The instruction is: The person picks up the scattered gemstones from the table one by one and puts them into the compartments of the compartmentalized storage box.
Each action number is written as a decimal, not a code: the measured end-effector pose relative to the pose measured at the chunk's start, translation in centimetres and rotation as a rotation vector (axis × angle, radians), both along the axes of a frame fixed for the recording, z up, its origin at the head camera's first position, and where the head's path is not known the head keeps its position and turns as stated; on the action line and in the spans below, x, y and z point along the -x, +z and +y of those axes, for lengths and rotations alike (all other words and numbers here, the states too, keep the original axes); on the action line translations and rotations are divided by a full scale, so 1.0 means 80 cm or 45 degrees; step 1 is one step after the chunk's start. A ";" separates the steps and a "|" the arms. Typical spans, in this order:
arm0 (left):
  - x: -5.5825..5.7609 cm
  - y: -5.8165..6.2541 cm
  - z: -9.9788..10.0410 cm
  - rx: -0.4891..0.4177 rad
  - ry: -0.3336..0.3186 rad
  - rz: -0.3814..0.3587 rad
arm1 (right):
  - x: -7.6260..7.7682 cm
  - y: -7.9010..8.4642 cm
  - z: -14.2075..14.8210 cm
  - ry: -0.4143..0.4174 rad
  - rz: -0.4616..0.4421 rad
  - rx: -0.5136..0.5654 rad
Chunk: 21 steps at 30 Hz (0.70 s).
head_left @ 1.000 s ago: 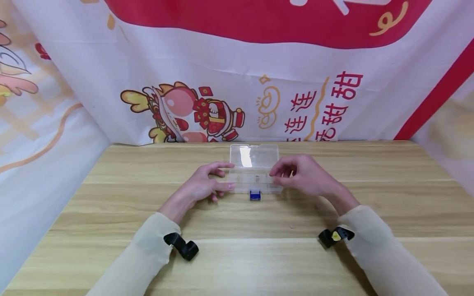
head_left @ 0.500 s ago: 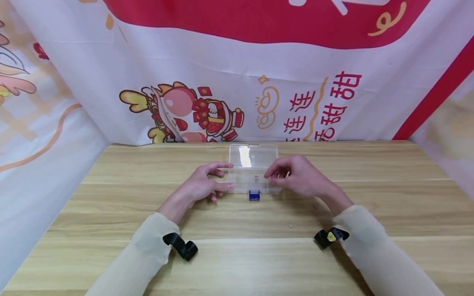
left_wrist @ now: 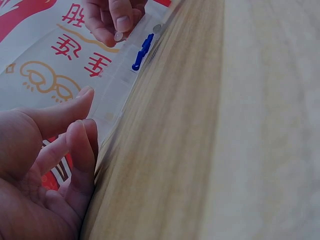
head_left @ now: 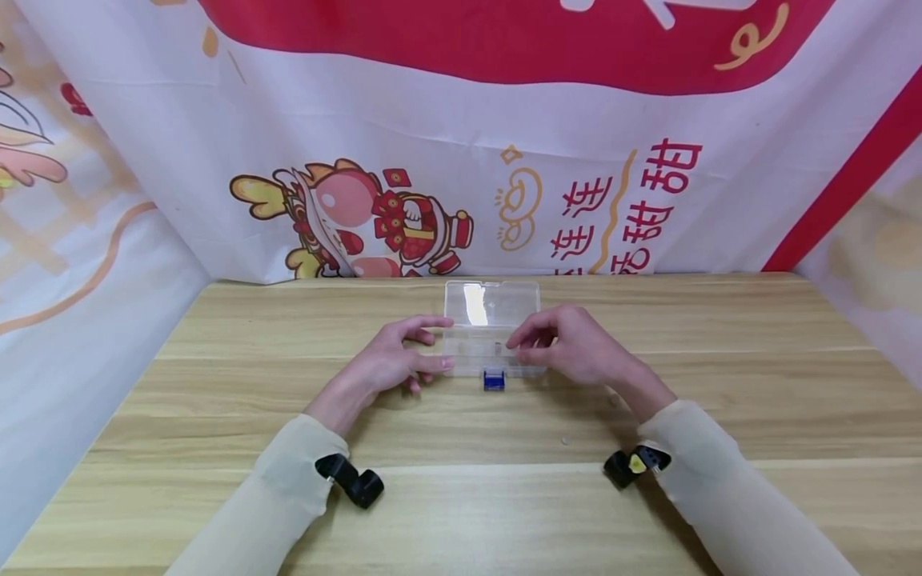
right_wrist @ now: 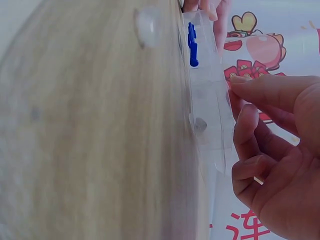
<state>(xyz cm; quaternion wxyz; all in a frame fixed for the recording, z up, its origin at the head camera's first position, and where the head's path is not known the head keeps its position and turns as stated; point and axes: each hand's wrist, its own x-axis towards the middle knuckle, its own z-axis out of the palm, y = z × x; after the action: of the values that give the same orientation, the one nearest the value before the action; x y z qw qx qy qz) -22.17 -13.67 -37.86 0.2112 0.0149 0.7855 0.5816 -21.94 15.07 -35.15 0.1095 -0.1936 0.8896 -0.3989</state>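
A clear plastic compartment box [head_left: 479, 364] stands with its lid [head_left: 507, 304] raised at the back. At its front is a blue latch [head_left: 494, 380], also visible in the right wrist view. My left hand [head_left: 399, 356] rests at the box's left end, thumb at the front corner and index finger at the back corner. Over the right compartments, my right hand [head_left: 569, 344] pinches a small clear round piece [left_wrist: 118, 36] between thumb and fingertip. A small greyish piece [right_wrist: 201, 124] shows at the box's right part. A small dark speck [head_left: 498, 346] shows inside near the middle.
The box stands near the back of the wood-grain table [head_left: 475, 504], before a printed cloth [head_left: 403, 104]. A tiny clear piece [head_left: 564, 441] lies on the table front right of the box; a pale blurred piece [right_wrist: 149, 26] shows in the right wrist view.
My right hand has moved slightly left over the box, fingertips closer to its middle. My left hand and the box have kept their places.
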 end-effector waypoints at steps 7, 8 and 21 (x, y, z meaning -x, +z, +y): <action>0.001 0.000 -0.001 -0.003 0.000 -0.005 | -0.002 -0.001 -0.004 -0.035 -0.073 -0.004; 0.001 0.000 -0.001 -0.005 -0.001 -0.004 | -0.002 -0.001 -0.004 -0.043 -0.084 -0.008; 0.000 0.001 0.000 0.016 -0.004 -0.008 | -0.004 -0.003 -0.010 -0.101 -0.111 -0.026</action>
<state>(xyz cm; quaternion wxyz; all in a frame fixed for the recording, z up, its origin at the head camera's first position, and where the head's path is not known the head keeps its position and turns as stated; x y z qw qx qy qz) -22.18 -13.68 -37.77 0.2144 0.0129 0.7885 0.5763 -21.64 14.27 -35.43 0.1342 -0.1395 0.8950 -0.4019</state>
